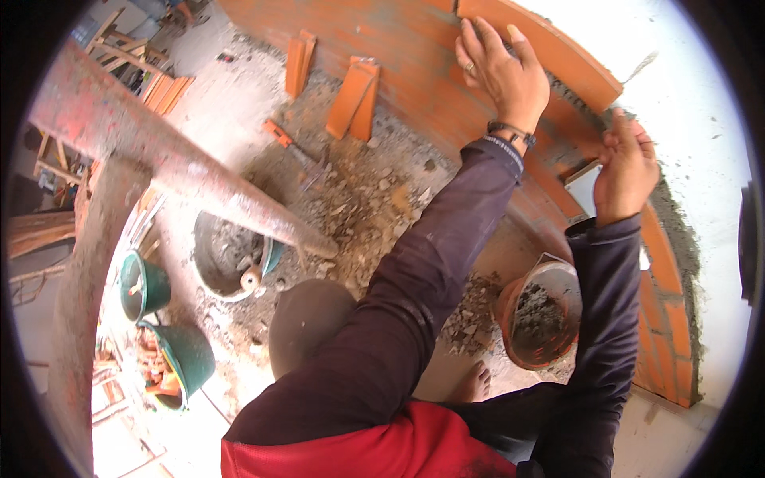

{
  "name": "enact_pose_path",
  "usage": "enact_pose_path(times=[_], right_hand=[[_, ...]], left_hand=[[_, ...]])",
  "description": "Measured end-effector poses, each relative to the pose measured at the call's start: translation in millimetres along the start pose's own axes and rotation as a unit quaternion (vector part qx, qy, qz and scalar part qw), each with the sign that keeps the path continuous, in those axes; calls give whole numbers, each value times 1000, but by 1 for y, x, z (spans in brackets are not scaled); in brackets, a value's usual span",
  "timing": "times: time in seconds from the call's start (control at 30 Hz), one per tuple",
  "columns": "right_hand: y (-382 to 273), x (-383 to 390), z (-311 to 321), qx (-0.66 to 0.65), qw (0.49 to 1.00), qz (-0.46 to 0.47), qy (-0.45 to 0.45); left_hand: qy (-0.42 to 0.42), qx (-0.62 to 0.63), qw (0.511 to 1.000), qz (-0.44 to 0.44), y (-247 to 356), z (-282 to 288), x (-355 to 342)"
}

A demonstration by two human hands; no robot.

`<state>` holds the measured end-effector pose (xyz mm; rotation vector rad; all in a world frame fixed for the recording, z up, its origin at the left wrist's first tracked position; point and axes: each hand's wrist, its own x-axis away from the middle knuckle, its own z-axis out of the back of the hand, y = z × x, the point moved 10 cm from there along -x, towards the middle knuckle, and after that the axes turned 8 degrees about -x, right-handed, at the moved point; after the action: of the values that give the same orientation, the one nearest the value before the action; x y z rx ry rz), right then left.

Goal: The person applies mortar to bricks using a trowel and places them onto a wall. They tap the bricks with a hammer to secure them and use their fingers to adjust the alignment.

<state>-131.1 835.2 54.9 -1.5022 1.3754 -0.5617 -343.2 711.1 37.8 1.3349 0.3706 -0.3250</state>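
Observation:
My left hand (504, 70) reaches to the top of a wall of orange bricks (414, 60). Its fingers are stretched out and apart, with their tips against or very close to a long flat orange brick (558, 49) along the top. My right hand (629, 166) is closed near the brick's right end, thumb and forefinger pointing up toward it. Whatever those fingers hold, if anything, is hidden. Beside that wrist lies a pale flat piece with a dark edge (584, 188), its kind unclear. Grey mortar (684, 247) lines the wall's top edge.
An orange bucket with mortar (540, 315) stands below my right forearm. A hammer with an orange handle (296, 151) lies on rubble near leaning bricks (352, 99). A round mortar tub (231, 255), green buckets (182, 358) and a thick slanting pole (183, 163) occupy the left.

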Motion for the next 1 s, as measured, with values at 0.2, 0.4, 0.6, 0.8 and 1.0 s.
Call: enact_pose_path(times=[0.2,0.4,0.6,0.8,1.0], right_hand=[[1,31,-32,56,983,-74,-158],[18,68,-47,177,914,-164,-327],[35,92,-55,219,867,-156,-419],[41,88,-29,263,860,-147,-412],[57,95,-26,271,848,-164,-425]], left_hand=[[128,-5,989,75,-84,47,-26],[36,-428,853,296,-338,104,-36],[63,-643,704,297,-457,218,4],[-65,-673,687,266,-475,181,-5],[134,-551,790,231,-462,216,1]])
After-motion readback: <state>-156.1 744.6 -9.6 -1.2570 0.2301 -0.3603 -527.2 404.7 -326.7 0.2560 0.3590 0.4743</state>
